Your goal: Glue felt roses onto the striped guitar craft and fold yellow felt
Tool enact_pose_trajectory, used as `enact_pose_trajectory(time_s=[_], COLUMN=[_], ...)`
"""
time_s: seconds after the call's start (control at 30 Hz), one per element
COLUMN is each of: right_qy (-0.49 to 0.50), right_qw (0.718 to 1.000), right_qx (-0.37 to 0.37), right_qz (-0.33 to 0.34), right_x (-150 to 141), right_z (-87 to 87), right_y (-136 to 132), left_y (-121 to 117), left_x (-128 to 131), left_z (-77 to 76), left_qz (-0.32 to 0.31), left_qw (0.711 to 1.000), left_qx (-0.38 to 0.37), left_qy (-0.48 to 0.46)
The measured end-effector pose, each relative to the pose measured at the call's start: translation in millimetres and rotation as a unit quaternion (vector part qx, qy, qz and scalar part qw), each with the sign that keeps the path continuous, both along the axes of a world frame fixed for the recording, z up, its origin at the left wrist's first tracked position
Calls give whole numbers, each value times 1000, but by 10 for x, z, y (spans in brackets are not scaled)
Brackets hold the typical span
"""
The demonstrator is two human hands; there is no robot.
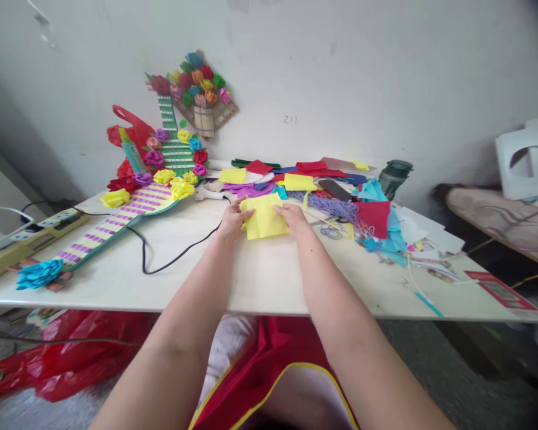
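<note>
A square yellow sheet, crepe paper or thin felt by its look, (265, 217) is held up just above the table. My left hand (234, 218) pinches its left side, with the thumb lying on the front. On the opposite side my right hand (293, 217) grips the sheet the same way, thumb in front and the other fingers mostly hidden behind. Faint creases cross the yellow sheet. Behind it lie more yellow pieces (300, 182) and a purple piece (251, 190).
Paper-flower guitar shapes (130, 209) fill the left side, with a glue bottle (132, 152) behind. A black cable (179, 258) crosses the white table (269, 286). Purple string (332, 206), a phone-like dark object (335, 190), a red sheet (374, 218) and a dark bottle (394, 176) are on the right.
</note>
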State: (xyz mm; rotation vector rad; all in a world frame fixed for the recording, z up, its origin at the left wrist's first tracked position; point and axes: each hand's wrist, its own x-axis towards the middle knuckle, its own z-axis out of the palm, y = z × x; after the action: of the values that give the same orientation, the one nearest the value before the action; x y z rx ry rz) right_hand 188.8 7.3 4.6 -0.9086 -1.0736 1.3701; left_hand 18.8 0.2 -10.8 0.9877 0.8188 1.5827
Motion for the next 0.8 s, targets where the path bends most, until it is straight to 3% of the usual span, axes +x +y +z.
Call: enact_pose_trajectory(time_s=[0.1, 0.23, 0.47, 0.63, 0.8], right_qy=[-27, -37, -41, -24, -27], right_qw=[999, 999, 999, 999, 998], right_qx=[-2, -5, -19, -14, -1], right_qz=[-28, -14, 11, 44, 65], right_x=[5, 34, 65, 79, 107], right_z=[-4, 8, -5, -17, -21], right_y=[11, 7, 8, 5, 12], left_y=[-21, -9, 55, 17, 36], left_x=[-1, -25, -68, -61, -74], left_z=[14, -1, -33, 21, 63], left_qz=[-3, -4, 102, 135, 103], left_qw=[1000, 1000, 991, 986, 987], left_qx=[-1, -4, -43, -48, -117], left_qy=[0, 0, 80, 91, 32])
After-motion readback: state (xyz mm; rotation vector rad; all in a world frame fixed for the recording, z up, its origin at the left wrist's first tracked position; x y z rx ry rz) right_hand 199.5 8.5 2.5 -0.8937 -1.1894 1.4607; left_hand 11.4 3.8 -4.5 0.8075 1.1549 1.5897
